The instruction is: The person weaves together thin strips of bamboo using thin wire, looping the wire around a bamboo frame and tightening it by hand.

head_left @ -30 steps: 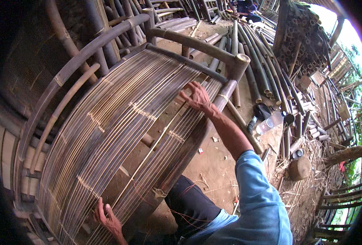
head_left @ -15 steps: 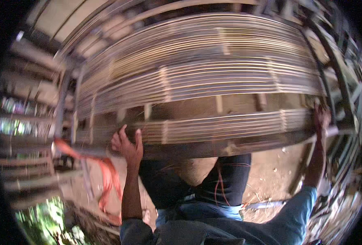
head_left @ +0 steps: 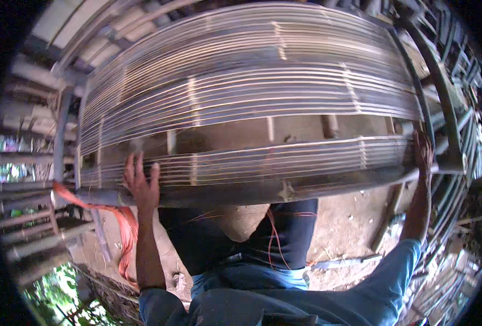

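Observation:
Across my lap and ahead of me lies a wide panel of thin, pale bamboo slats [head_left: 224, 98], tied by lighter cross strips. A narrower near band of slats [head_left: 273, 160] runs along a thick dark pole [head_left: 224, 194], with a gap behind it. My left hand [head_left: 143, 185] lies on the left part of this band, fingers spread and thumb apart. At the band's far right end, my right hand [head_left: 423, 152] rests with its fingers stretched forward; their undersides are hidden. Thin red-orange strings [head_left: 273, 233] hang over the pole onto my dark trousers.
An orange cloth strip [head_left: 124, 233] hangs from the frame's left corner. Wooden posts [head_left: 62, 136] and rails stand at the left. Piled poles [head_left: 453, 212] line the right side. A long blade-like tool [head_left: 347, 262] lies on the dirt ground.
The view has shifted, so the panel and both hands sit further left and slightly higher in the picture. Both hands keep about the same places on the near slat band.

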`<state>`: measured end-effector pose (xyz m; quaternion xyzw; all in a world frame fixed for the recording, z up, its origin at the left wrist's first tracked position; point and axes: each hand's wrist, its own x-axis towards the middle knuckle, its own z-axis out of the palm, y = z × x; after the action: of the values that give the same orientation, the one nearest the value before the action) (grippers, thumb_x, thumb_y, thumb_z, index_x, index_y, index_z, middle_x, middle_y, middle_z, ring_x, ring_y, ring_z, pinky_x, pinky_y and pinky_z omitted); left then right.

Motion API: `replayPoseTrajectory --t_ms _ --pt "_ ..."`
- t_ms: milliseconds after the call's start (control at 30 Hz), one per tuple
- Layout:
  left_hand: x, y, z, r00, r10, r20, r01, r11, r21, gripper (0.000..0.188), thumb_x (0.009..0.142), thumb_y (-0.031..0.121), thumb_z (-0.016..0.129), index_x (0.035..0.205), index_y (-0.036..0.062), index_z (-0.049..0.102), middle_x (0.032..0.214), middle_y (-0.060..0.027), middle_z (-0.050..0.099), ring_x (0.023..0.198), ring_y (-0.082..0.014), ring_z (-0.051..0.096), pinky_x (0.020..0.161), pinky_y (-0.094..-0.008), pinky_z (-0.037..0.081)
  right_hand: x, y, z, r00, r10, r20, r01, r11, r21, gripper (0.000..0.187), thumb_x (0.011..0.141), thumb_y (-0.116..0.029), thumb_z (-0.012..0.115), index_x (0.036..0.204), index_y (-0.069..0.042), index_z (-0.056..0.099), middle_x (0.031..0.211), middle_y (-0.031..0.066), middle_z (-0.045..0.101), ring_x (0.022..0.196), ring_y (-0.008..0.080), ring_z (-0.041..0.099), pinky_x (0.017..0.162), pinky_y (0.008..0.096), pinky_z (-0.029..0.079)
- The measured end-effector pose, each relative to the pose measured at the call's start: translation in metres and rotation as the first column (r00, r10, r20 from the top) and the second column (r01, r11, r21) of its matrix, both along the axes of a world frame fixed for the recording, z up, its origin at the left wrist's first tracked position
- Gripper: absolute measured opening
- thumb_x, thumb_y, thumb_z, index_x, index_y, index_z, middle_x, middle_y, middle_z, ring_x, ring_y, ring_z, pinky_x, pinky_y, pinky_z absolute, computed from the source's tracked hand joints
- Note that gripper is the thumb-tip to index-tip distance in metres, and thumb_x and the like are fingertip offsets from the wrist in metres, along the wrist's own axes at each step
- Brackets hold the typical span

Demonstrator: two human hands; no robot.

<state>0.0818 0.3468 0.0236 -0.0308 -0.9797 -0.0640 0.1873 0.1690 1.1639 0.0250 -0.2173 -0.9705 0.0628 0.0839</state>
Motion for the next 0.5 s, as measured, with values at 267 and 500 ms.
replayPoseTrajectory --t_ms 267,500 --pt "-0.018 0.029 0.011 0.987 -0.068 0.144 0.038 0.978 0.206 0.044 0.099 0.038 0.053 0.134 0.0116 0.06 0.138 -0.0161 0.053 0.136 -0.0337 0.041 0.115 -0.0487 0.019 0.033 0.047 -0.021 0.995 -0.041 -0.091 0.056 0.984 0.168 0.063 0.102 -0.056 0.04 0.127 -0.003 0.063 0.13 0.0223 0.062 0.12 0.0417 0.054 0.105 0.0444 0.039" --pt "0.042 0.046 -0.003 0.985 -0.098 -0.144 0.134 0.955 0.265 0.019 0.086 0.018 0.07 0.101 0.009 0.065 0.109 -0.0136 0.056 0.109 -0.0342 0.051 0.097 -0.0474 0.037 0.032 0.032 -0.035 0.977 -0.025 -0.214 0.005 0.996 -0.094 0.057 0.099 -0.046 0.054 0.137 -0.004 0.054 0.138 0.0228 0.055 0.128 0.041 0.049 0.109 0.0458 0.037"
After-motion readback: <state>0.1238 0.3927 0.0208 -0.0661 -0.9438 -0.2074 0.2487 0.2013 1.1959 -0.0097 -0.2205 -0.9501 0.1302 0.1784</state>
